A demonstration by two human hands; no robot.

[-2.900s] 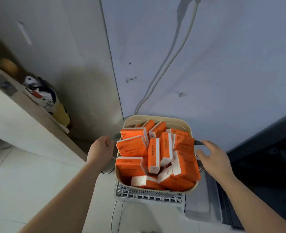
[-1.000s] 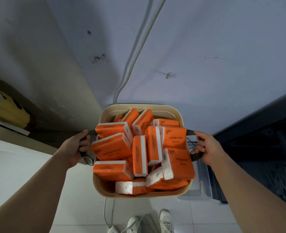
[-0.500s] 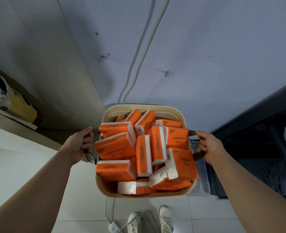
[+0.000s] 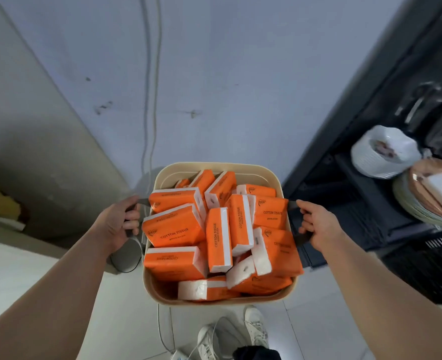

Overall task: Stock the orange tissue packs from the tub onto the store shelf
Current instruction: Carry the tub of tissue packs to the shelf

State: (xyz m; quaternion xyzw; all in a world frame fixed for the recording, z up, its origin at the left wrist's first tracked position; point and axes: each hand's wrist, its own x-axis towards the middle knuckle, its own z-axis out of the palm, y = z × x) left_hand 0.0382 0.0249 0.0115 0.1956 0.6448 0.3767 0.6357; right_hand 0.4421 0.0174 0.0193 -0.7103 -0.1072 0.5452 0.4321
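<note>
A beige tub is carried in front of me, heaped with several orange tissue packs lying at all angles. My left hand grips the tub's dark left handle. My right hand grips the dark right handle. The tub hangs above the tiled floor, clear of any support. A dark store shelf stands to the right, close to the tub's right side.
White bowls and stacked plates sit on the dark shelf. A black crate lies lower right. Cables run down the blue-grey wall ahead. My white shoes and a floor cable are below the tub.
The tub was lifted off the white crate it stood on. The view has since swung right, bringing the dark shelf with bowls and plates into sight. Both hands keep their grip on the handles.
</note>
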